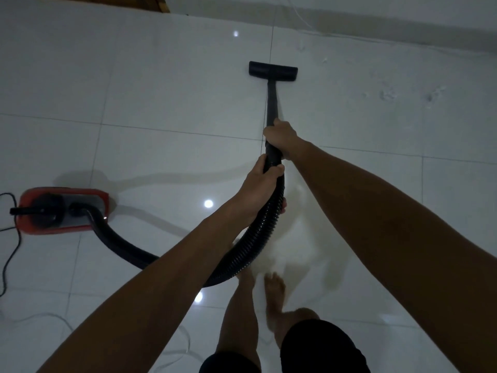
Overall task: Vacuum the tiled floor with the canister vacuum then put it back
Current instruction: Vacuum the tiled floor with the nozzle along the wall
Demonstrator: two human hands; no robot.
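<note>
Vacuuming step — we grip the wand [271, 103] with the right hand [279, 135] and the hose [258, 232] with the left hand [259, 187]. The head [273, 69] sits ahead of the canister [64, 210], apparently flat; next, we draw it back.

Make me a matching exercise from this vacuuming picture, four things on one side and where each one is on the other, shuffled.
Things:
1. floor nozzle
2. red canister
3. left hand
4. right hand

Places:
A. grips the wand higher up, nearer the nozzle
B. on the tiles at the far left
C. flat on the floor, far end of the wand
D. grips where the ribbed hose meets the wand

Pairs: 1-C, 2-B, 3-D, 4-A
</note>
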